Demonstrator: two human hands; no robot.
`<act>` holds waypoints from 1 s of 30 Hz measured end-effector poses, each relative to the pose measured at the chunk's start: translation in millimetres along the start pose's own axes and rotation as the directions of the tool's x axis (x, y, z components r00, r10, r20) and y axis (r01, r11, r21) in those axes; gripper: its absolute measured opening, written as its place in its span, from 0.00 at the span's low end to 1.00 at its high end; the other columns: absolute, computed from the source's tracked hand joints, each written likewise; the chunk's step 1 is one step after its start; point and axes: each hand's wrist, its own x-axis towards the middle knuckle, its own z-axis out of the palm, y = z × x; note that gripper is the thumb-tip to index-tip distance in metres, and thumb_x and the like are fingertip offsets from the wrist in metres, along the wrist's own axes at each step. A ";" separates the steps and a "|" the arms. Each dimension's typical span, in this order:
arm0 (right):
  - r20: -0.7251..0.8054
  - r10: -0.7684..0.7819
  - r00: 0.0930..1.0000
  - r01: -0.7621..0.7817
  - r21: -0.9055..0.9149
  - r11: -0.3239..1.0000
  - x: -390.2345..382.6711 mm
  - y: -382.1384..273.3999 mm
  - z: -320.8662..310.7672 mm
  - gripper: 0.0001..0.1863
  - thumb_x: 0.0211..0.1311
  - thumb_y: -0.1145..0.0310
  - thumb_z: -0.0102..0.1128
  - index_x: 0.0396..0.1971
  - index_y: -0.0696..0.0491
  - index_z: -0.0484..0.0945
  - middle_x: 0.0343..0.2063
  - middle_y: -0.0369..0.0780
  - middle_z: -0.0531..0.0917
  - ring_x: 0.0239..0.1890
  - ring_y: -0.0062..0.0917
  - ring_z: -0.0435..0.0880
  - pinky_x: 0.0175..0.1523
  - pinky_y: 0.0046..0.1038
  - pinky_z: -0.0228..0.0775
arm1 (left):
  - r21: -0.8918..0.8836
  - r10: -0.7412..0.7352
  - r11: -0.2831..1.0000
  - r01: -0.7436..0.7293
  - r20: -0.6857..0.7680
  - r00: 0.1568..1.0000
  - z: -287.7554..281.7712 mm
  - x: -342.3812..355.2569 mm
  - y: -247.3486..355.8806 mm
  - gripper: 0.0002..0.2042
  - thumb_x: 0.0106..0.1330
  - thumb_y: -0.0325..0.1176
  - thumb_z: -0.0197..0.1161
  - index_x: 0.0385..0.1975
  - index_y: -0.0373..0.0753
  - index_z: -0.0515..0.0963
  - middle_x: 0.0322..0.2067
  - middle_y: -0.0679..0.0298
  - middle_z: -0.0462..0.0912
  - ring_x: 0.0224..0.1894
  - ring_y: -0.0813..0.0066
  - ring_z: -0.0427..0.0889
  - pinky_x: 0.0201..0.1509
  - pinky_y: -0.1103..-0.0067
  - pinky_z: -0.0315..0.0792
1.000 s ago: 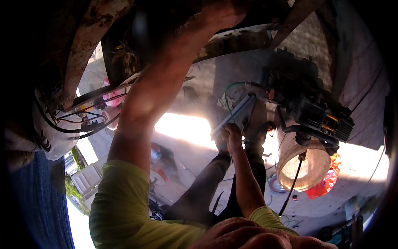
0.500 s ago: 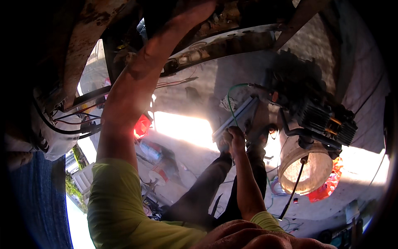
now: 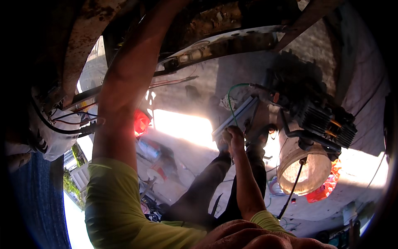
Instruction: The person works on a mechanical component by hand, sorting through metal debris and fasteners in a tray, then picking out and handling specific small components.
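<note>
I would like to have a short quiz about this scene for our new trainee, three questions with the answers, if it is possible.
1. Multiple choice: what colour is the thin line that runs down to the right hand? A) red B) green C) white
2. True or false: the left hand is visible in this view.
3. Fill in the blank: at lower right, the red bag lies beside a pale, round, open ____.

Key: 1. B, green. 2. False; the left arm runs out of the picture at the top edge. 3. bucket.
</note>
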 end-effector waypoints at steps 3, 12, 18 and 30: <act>0.071 -0.096 0.993 0.102 -0.090 0.991 10.9 5.8 2.7 0.07 0.67 0.69 0.58 0.38 0.56 0.79 0.27 0.42 0.82 0.25 0.30 0.81 0.29 0.35 0.74 | 0.108 0.064 0.992 -0.064 0.005 0.998 37.7 -2.1 31.2 0.28 0.79 0.55 0.50 0.57 0.34 0.80 0.57 0.48 0.82 0.63 0.52 0.77 0.68 0.64 0.66; 0.078 -0.073 0.994 0.089 -0.230 0.969 4.0 2.2 2.5 0.06 0.66 0.69 0.60 0.37 0.56 0.80 0.29 0.40 0.83 0.26 0.28 0.80 0.31 0.31 0.73 | -0.233 0.441 0.892 -0.387 0.265 0.857 107.7 -76.4 96.1 0.17 0.76 0.43 0.57 0.50 0.35 0.83 0.40 0.47 0.85 0.48 0.55 0.84 0.55 0.65 0.75; 0.068 0.040 0.997 -0.032 -0.113 0.993 -4.4 -12.6 6.9 0.06 0.67 0.68 0.60 0.37 0.56 0.80 0.29 0.40 0.82 0.25 0.27 0.79 0.30 0.31 0.72 | 0.412 0.784 0.550 -0.727 0.044 0.619 84.3 -112.8 64.1 0.13 0.73 0.38 0.63 0.49 0.37 0.83 0.39 0.54 0.86 0.42 0.60 0.86 0.48 0.70 0.77; 0.288 -0.235 0.928 0.341 -0.408 0.847 28.1 -46.9 39.2 0.05 0.68 0.73 0.54 0.31 0.56 0.77 0.28 0.37 0.78 0.26 0.18 0.76 0.29 0.24 0.67 | 0.556 0.148 0.830 -0.033 -0.164 0.975 31.1 -154.6 15.5 0.15 0.70 0.47 0.61 0.43 0.40 0.81 0.43 0.46 0.86 0.45 0.39 0.85 0.49 0.56 0.79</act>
